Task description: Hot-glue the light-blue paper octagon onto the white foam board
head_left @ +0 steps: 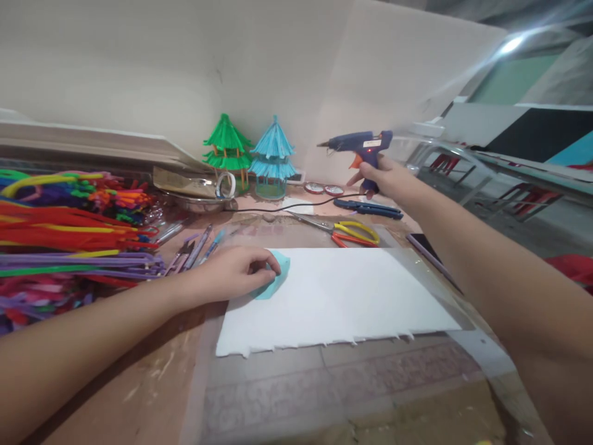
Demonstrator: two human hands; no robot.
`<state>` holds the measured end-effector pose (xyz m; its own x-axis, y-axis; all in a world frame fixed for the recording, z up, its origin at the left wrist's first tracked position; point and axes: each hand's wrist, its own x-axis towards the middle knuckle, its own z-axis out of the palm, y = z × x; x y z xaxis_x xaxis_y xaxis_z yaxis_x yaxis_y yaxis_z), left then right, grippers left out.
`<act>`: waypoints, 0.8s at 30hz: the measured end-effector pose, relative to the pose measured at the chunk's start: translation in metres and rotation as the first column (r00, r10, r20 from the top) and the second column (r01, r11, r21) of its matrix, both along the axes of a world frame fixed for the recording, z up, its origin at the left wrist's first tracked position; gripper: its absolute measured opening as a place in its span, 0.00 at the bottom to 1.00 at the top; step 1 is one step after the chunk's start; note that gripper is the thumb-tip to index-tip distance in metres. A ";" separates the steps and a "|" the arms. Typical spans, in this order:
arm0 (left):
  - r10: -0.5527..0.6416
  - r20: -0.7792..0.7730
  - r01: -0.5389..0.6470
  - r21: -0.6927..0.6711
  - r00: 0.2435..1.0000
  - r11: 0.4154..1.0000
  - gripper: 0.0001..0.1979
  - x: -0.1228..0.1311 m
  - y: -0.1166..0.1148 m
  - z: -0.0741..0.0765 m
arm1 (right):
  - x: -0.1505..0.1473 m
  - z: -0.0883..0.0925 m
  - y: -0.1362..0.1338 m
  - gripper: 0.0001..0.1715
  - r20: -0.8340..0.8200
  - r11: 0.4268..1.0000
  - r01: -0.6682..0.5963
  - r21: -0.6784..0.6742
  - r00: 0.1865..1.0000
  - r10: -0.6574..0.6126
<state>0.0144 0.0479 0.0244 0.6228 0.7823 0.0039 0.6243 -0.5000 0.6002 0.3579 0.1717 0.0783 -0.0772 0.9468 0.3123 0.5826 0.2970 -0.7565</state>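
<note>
The gun (377, 143) is gripped by its handle in the right hand (382, 176), raised above the table (152, 371), with a red light showing on its body; whether the trigger (356, 162) is pressed cannot be told. The blue piece (283, 266) lies on the left part of the white sheet (361, 296), partly covered by the half-curled left hand (245, 269); whether it is pinched or merely touched cannot be made out. If the nozzle (323, 144) is hot, as the light suggests, a burn could be caused by bringing it close to the left fingers. Glue could be dripped on the sheet by an early squeeze, and the piece stuck there. The cord (296, 206) runs just beyond the scissors (354, 235); by a sharp pull, it could be snagged on them. The blue model (272, 154) could be knocked by a careless leftward swing.
</note>
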 end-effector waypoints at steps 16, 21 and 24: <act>0.011 -0.007 -0.011 -0.009 1.000 1.000 0.15 0.000 -0.001 -0.001 | -0.056 -0.053 0.030 0.12 0.308 0.991 0.049 -0.128 0.951 -0.007; 0.015 -0.021 -0.015 -0.005 1.000 1.000 0.15 0.000 -0.001 -0.001 | -0.047 -0.054 0.035 0.15 0.344 0.991 0.097 -0.092 0.937 -0.059; 0.014 -0.020 -0.014 -0.003 1.000 1.000 0.15 0.000 -0.001 -0.001 | -0.041 -0.053 0.037 0.19 0.362 0.990 0.121 -0.074 0.928 -0.087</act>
<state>0.0142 0.0471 0.0235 0.6116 0.7911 -0.0109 0.6433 -0.4892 0.5889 0.3171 0.2083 0.0251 -0.0667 0.9790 0.1926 0.8429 0.1586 -0.5142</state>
